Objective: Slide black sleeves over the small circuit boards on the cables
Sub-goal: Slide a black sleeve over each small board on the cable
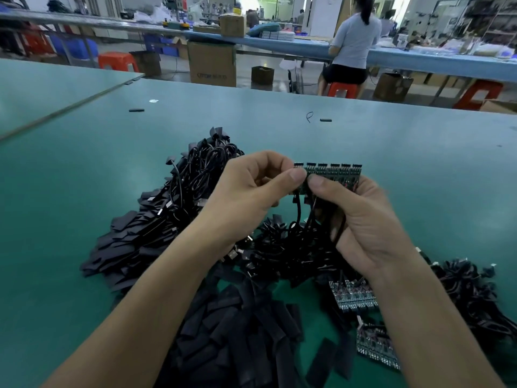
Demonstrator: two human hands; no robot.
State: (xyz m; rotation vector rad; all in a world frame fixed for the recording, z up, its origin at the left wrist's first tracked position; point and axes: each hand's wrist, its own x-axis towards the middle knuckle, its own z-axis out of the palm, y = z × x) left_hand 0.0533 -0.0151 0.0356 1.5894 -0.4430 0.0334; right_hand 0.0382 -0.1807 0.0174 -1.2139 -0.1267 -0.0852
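**Above the teal-green desk, both hands held one row of small green circuit boards**

Raised clear of the desk, the row of boards stood edge-up between the two hands. This was probably so that the thin black cables running down from it could hang free of the heaps below. The left hand pinched the row's left end between thumb and curled forefinger. The right hand cradled the rest from below, its thumb pressed on the near face just beside the left thumb and its other fingers curled behind. That close pairing of thumbs suggested the end board was being singled out, ready for a sleeve. Neither hand held a sleeve, as far as could be seen.

A loose heap of flat black sleeves lay on the desk near the person, between the forearms, and looked to be within easy reach of either hand. To the left, a tangled pile of black cables with flat black ends stretched away. It was seemingly the sleeved stock, set apart from the rest. Two more rows of bare green boards lay near and right, partly under the right forearm, likely waiting their turn. Two small black pieces, perhaps stray sleeves, lay far off on the desk, well apart from the work.
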